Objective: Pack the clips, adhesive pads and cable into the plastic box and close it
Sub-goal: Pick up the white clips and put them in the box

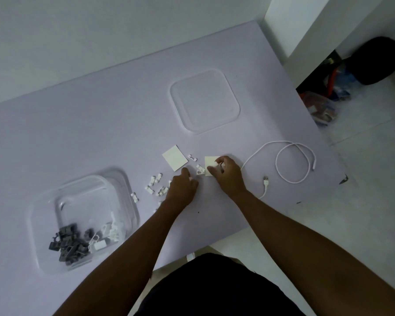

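Right hand (226,176) pinches adhesive pad (208,161); left hand (182,189) beside clips (155,184)

Open clear box (84,192) holds grey clips (66,245); pads (175,158) and looped cable (266,181) lie outside.

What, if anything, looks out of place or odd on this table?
Nothing looks spilled or broken. Only a small dark fragment past the cable, at the right edge of the table, stands out; too small to identify.

No readable text, labels, brands or numbers anywhere; surfaces plain or too blurred.
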The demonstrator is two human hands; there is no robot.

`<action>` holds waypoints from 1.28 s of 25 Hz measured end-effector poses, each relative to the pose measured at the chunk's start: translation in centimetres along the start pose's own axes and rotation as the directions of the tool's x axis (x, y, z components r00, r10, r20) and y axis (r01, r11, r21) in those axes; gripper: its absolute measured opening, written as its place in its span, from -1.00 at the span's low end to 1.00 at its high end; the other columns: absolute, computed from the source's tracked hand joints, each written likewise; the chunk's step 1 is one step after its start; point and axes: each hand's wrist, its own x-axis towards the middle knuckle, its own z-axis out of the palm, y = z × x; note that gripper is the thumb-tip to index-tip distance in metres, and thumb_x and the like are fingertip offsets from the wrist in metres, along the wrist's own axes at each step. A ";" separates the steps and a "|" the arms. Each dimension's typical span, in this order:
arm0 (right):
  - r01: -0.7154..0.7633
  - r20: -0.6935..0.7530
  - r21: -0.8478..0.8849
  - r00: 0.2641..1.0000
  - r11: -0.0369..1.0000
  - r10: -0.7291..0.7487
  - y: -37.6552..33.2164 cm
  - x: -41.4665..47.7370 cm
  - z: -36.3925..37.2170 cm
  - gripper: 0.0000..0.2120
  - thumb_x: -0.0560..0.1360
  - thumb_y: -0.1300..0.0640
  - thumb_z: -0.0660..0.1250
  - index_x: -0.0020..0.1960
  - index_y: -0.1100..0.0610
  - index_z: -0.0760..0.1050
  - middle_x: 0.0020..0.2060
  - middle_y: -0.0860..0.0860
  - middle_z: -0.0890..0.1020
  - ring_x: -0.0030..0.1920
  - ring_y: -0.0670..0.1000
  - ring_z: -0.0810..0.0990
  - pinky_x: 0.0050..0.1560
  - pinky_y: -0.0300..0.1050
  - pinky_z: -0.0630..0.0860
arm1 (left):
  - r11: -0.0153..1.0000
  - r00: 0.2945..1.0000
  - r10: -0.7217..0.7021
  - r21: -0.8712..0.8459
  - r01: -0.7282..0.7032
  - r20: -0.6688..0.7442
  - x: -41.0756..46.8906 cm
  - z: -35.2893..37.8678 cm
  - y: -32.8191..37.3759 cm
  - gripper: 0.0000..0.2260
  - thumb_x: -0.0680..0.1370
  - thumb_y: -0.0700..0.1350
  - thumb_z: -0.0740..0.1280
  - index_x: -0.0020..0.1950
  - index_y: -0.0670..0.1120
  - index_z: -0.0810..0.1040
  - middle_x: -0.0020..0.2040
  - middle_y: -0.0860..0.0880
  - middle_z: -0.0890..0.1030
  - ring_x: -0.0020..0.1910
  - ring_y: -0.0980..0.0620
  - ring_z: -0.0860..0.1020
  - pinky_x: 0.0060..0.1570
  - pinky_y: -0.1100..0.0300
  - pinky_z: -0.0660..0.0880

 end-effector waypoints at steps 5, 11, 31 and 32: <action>-0.426 0.306 0.768 0.900 0.478 0.311 -1.7 -1.2 -1.4 -0.85 0.48 0.08 0.20 -0.16 0.12 0.50 -0.31 0.05 0.49 -0.45 -0.03 0.35 -0.42 -0.20 0.13 | 0.590 0.931 -0.234 -0.720 0.364 0.279 -0.2 -3.7 -1.7 -0.87 0.48 -0.18 0.24 -0.19 -0.17 0.55 -0.30 -0.12 0.57 -0.57 0.07 0.24 -0.53 0.30 0.14; -0.287 0.103 0.497 0.957 0.819 0.272 -1.7 -1.4 -0.2 -0.75 0.52 0.07 0.34 -0.28 0.16 0.52 -0.39 0.10 0.49 -0.50 0.02 0.39 -0.48 -0.21 0.26 | 0.487 0.906 -0.216 -0.764 0.423 0.364 -1.5 -7.8 -4.4 -0.80 0.53 -0.13 0.22 -0.30 -0.08 0.39 -0.35 -0.06 0.39 -0.54 0.10 0.13 -0.55 0.31 0.06; 0.198 0.080 -0.330 0.980 0.923 -0.182 -0.9 -5.8 3.6 -0.73 0.54 0.10 0.34 0.23 0.08 0.48 0.05 0.13 0.68 0.04 0.21 0.64 0.00 -0.04 0.55 | 0.770 0.937 -0.216 0.638 -0.010 0.274 -9.8 -4.1 -8.3 -0.71 0.60 -0.25 0.12 0.25 -0.20 0.54 0.23 -0.13 0.58 0.19 -0.10 0.58 0.08 0.10 0.53; 0.185 0.066 -0.335 0.983 0.924 -0.173 -0.8 -6.2 3.7 -0.74 0.55 0.11 0.33 0.23 0.08 0.49 0.06 0.13 0.68 0.04 0.20 0.64 0.00 -0.05 0.54 | 0.769 0.935 -0.208 0.639 -0.027 0.289 -9.9 -4.1 -8.4 -0.70 0.60 -0.25 0.11 0.25 -0.20 0.53 0.23 -0.13 0.58 0.19 -0.10 0.58 0.08 0.09 0.54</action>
